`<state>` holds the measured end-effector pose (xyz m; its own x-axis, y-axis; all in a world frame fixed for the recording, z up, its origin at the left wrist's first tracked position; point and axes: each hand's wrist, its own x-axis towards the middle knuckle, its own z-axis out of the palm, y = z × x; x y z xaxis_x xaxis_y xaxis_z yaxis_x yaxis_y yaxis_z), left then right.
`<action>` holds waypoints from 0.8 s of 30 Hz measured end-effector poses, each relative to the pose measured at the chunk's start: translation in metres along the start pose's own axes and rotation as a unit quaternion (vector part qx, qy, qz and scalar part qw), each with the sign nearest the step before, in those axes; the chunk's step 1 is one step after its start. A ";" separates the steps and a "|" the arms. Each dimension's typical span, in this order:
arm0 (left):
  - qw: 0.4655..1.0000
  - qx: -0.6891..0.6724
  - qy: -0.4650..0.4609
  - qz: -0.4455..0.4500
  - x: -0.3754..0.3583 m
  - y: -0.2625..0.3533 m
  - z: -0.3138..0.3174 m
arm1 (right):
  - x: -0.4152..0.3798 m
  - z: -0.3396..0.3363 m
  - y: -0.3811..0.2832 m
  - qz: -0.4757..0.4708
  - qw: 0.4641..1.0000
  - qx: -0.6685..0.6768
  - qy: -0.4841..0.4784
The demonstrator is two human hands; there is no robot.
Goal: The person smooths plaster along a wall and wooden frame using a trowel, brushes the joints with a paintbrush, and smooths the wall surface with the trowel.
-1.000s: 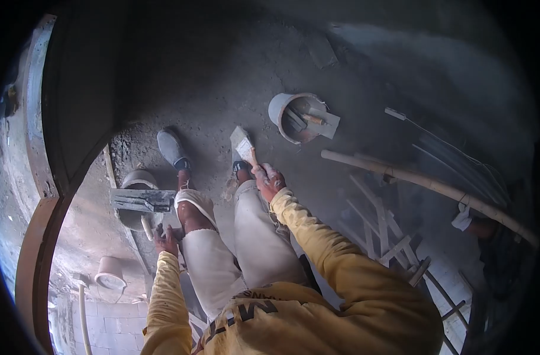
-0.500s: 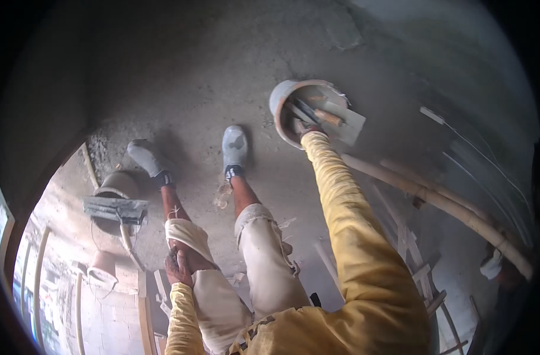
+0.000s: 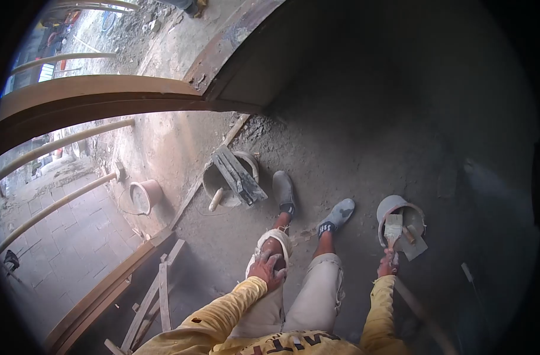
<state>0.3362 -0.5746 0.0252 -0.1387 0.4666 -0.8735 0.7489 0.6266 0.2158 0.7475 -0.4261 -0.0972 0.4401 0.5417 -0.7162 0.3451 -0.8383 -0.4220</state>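
My right hand [image 3: 388, 263] is wrapped round the handle of a wide brush [image 3: 393, 228], whose pale bristles point at a round bucket [image 3: 386, 207]. Inside that bucket and over its rim lie a wooden-handled tool [image 3: 409, 234] and a flat pale plate [image 3: 416, 247]. On my bent knee rests my left hand [image 3: 267, 269], fingers spread and holding nothing. Near my left foot stands a larger bucket [image 3: 210, 182] with a long dark float [image 3: 237, 173] laid across it. A light-coloured handle [image 3: 216, 199] sticks out beside the float.
A wooden frame [image 3: 104, 94] crosses the upper left, with bamboo poles [image 3: 63, 145] behind it. Beyond the threshold [image 3: 98, 302] sits a pinkish bucket [image 3: 146, 197]. Wooden braces [image 3: 163, 290] stand at the lower left. A person's foot [image 3: 194, 8] shows at the top.
The view has swung to the left. My right hand has come back out of the bucket and now holds the brush. My left hand is still at my knee, its fingers more spread.
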 end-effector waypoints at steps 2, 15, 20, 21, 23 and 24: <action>0.999 -0.038 0.010 0.001 -0.001 -0.012 -0.003 | -0.063 0.053 -0.109 -0.020 0.997 -0.001 -0.070; 0.942 -0.289 0.156 -0.074 -0.028 -0.117 -0.048 | -0.156 0.375 -0.545 -0.483 0.854 -0.009 -0.191; 0.937 -0.282 0.155 -0.138 -0.036 -0.160 -0.025 | -0.178 0.392 -0.552 -0.485 0.864 -0.035 -0.133; 0.941 -0.277 0.148 -0.130 -0.039 -0.163 -0.029 | -0.198 0.391 -0.536 -0.465 0.849 -0.127 -0.215; 0.943 -0.271 0.131 -0.143 -0.041 -0.168 -0.031 | -0.203 0.378 -0.549 -0.476 0.845 -0.142 -0.198; 0.944 -0.267 0.115 -0.159 -0.039 -0.171 -0.032 | -0.201 0.371 -0.554 -0.488 0.839 -0.158 -0.183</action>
<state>0.1925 -0.6804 0.0367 -0.4846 0.2872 -0.8262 0.2218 0.9540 0.2015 0.1608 -0.0930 0.0743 -0.4439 0.8569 -0.2622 0.6209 0.0832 -0.7795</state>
